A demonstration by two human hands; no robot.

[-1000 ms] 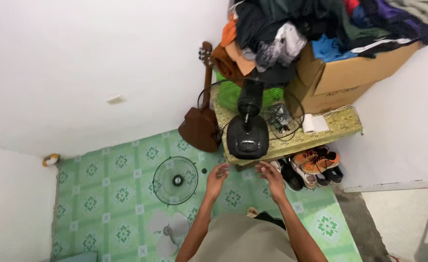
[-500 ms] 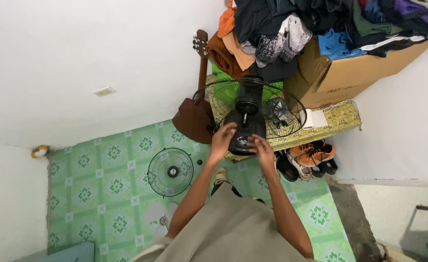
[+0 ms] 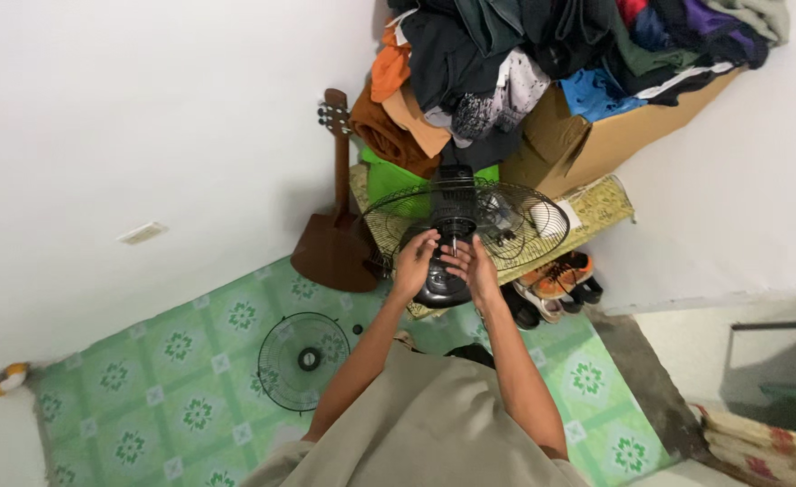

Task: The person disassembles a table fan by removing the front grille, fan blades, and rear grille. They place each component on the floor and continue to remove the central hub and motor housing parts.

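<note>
Hands (image 3: 445, 260) on glossy round fan base (image 3: 441, 287)

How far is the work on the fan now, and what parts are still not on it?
Done: the front grille is off and lies on the green floor. In hand: the left hand and right hand are at the shaft of the fan on the low table, inside the rear grille. Left: the shaft looks bare and the front grille is unmounted.

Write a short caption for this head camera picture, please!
Both hands, left hand and right hand, on a black fan beside a guitar.
</note>
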